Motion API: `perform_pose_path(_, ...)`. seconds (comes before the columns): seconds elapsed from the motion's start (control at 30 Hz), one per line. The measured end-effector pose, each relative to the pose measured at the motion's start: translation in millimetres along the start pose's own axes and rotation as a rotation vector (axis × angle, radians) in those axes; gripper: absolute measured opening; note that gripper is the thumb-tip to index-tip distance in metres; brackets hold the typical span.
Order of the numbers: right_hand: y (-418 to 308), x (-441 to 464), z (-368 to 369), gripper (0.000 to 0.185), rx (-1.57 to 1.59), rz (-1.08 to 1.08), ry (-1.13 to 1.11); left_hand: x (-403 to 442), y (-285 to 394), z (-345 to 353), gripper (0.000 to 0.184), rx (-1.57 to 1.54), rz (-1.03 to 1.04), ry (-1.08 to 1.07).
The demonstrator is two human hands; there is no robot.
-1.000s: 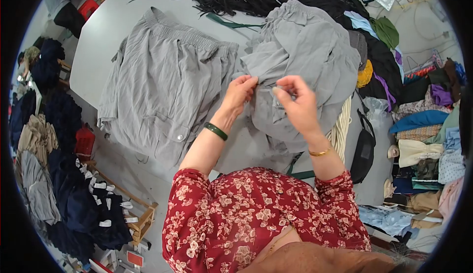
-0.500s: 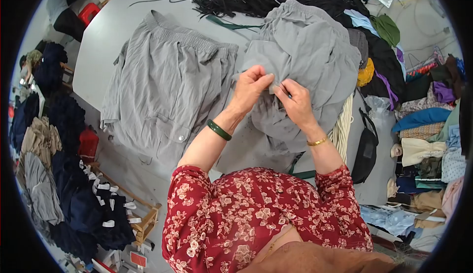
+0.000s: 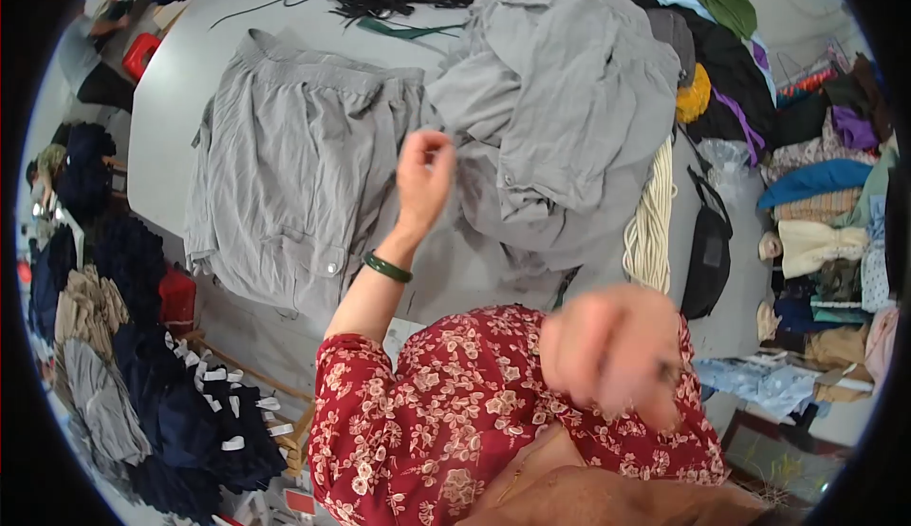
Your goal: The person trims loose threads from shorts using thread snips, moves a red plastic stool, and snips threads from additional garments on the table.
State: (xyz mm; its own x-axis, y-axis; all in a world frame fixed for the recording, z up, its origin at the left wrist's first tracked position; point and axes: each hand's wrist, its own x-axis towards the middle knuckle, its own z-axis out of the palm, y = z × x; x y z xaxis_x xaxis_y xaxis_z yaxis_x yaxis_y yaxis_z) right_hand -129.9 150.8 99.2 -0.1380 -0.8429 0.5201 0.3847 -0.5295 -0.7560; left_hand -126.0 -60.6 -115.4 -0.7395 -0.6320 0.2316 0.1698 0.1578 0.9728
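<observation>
Chg.: R hand withdrawn from gray cargo-style garment, now ahead of red floral blouse; blurred, grip can't be told. L hand alone beside garment, loosely curled, hold unclear. Garment bunched betw. tabletop near & far edges; two-hand work apparently paused.

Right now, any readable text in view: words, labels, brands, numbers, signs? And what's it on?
No readable text anywhere.
White tags on the navy garments, left: too small to tell if printed.
Metal button on the left-hand grey garment: too small to tell any marking.
Orange-red card, bottom left: nothing legible.
</observation>
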Motion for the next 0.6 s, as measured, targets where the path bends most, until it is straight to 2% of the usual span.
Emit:
perform_pose_path(0.07, -3.7, 10.9, 16.7, 0.027, 0.052, -0.067, -0.071, -17.8, 14.5, 17.7, 0.032, 0.251, 0.306, -0.137)
perform_pose_path(0.13, -4.0, 17.1, 21.1, 0.029, 0.059, -0.103, -0.113, -31.0, 40.9, 32.7, 0.044, 0.318, 0.400, -0.164)
perform_pose_path(0.2, -3.5, 14.9, 16.5, 0.026, -0.003, -0.119, -0.167, -38.4, 56.4, 41.6, 0.046, 0.358, 0.500, -0.169)
perform_pose_path(0.3, -8.1, 15.4, 23.3, 0.023, -0.013, -0.143, -0.116, -32.3, 59.2, 49.4, 0.043, 0.618, 0.649, -0.266)
perform_pose_path(0.4, -12.1, 10.8, 22.4, 0.021, -0.086, -0.191, -0.167, -19.3, 51.2, 51.7, 0.045, 0.602, 0.774, -0.324)
perform_pose_path(0.43, -14.5, 8.8, 21.7, 0.021, -0.108, -0.188, -0.161, -16.4, 53.1, 46.4, 0.042, 0.502, 0.713, -0.322)
perform_pose_path(0.5, -19.5, 2.9, 19.8, 0.021, -0.147, -0.180, -0.142, 4.5, 52.5, 26.8, 0.026, 0.332, 0.640, -0.084)
perform_pose_path(0.53, -19.8, -0.4, 19.2, 0.022, -0.163, -0.194, -0.127, 13.8, 57.9, 16.9, 0.019, 0.059, 0.429, 0.104)
perform_pose_path(0.6, -19.9, -7.9, 18.6, 0.023, -0.196, -0.225, -0.092, 36.6, 52.0, -13.9, 0.017, -0.294, 0.117, 0.264)
